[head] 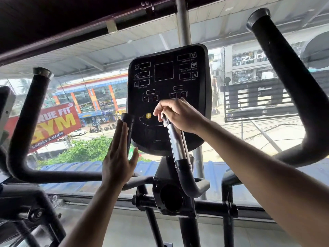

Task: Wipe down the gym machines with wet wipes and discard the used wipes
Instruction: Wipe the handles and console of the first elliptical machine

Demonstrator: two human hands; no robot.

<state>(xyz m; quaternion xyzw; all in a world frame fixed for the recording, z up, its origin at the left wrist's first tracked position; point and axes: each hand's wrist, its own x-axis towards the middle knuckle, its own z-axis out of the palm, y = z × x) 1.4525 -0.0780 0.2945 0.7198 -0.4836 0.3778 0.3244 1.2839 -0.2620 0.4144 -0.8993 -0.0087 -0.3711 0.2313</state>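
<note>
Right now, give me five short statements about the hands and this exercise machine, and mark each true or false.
1. The right hand grips the top of the chrome inner handlebar. True.
2. The left hand is closed in a fist round the black inner handlebar with the flared cap. False: its fingers are straight, lying flat against that bar.
3. The black console panel shows lit numbers. False: its display windows are dark.
4. A round yellow button sits low on the console. True.
5. A white wipe is plainly visible in the left hand. False: none shows there.
</note>
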